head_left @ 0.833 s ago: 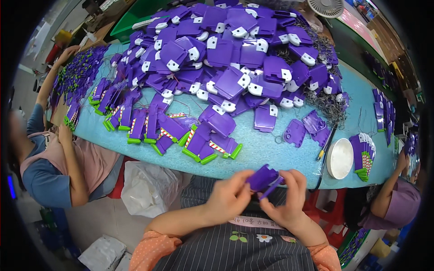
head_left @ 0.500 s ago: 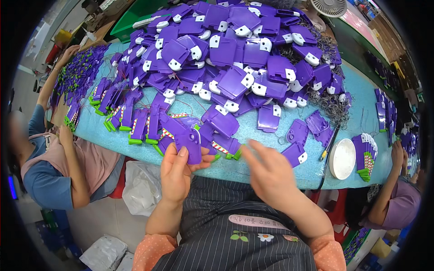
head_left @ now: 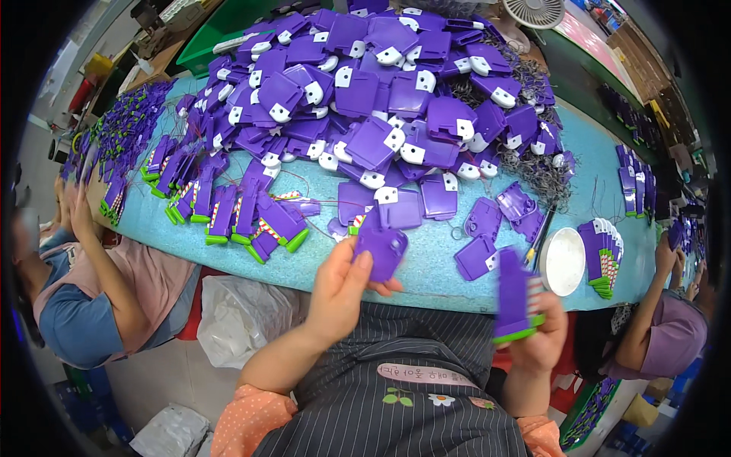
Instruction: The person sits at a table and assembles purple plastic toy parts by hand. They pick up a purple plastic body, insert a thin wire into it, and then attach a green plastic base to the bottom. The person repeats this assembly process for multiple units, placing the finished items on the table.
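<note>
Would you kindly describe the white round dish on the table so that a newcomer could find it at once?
Start at the long turquoise table heaped with purple plastic pieces and follow its near edge towards the right. Just above the right hand, which holds a purple piece with a green end, lies the white dish. It is the only round, all-white thing there.

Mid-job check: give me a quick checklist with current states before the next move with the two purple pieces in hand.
1. Left hand grips purple flat piece: ok.
2. Right hand grips purple stack with green edge: ok.
3. The two held pieces apart, not touching: ok.
4. Bare spot on teal table in front of the hands: ok.
5. White dish apart from the right hand: ok.
6. Stack's pieces aligned: cannot tell.
</note>
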Demonstrator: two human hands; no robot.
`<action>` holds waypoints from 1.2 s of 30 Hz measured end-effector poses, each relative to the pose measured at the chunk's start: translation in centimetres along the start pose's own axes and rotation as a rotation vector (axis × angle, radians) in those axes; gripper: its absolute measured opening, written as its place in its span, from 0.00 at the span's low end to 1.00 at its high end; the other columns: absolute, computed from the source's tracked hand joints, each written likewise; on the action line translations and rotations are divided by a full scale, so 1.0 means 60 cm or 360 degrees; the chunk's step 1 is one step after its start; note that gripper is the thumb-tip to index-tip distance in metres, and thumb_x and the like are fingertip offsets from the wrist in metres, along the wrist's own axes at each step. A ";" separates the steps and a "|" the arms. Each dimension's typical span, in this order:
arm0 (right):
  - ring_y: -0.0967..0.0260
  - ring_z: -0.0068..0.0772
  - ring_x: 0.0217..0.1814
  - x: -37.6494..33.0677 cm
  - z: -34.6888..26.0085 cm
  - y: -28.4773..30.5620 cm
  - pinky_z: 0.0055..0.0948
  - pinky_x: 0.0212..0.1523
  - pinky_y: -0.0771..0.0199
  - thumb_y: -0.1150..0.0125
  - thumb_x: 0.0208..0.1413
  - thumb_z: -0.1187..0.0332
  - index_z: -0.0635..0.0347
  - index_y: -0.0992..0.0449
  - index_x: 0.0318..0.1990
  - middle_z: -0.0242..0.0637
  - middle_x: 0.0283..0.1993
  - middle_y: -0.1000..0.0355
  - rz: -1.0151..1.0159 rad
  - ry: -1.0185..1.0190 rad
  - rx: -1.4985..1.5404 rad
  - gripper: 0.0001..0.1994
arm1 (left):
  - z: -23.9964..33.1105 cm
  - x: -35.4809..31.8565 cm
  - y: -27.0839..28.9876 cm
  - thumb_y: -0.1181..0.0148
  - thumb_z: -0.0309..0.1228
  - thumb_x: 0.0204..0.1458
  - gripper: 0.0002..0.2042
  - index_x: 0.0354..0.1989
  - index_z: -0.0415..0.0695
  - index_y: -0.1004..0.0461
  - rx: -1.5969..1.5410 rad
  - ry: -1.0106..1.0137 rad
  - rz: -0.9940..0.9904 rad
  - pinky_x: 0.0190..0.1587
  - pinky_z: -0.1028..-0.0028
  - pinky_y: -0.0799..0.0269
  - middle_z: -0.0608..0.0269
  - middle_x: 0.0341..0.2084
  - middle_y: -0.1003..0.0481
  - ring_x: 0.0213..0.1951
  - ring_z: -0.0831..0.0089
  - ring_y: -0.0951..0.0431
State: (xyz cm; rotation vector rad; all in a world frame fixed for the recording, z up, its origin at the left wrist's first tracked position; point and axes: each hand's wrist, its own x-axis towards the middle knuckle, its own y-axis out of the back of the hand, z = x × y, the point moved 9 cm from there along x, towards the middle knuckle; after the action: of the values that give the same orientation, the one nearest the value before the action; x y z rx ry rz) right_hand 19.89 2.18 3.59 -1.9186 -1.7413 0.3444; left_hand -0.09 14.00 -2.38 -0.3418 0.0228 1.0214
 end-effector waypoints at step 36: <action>0.37 0.30 0.15 0.031 0.020 -0.087 0.27 0.15 0.40 0.35 0.40 0.80 0.63 0.26 0.30 0.35 0.19 0.33 0.0144 0.0460 -0.2108 0.08 | -0.037 -0.084 -0.108 0.55 0.26 0.60 0.16 0.55 0.34 0.37 -0.0258 0.0130 -0.0216 0.42 0.82 0.33 0.60 0.42 0.26 0.40 0.84 0.29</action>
State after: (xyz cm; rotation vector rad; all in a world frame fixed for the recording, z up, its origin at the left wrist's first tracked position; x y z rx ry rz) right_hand 15.15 4.43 5.66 -2.6300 -1.7890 -1.3194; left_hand 2.97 6.11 -1.83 -0.5261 -0.0094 0.8762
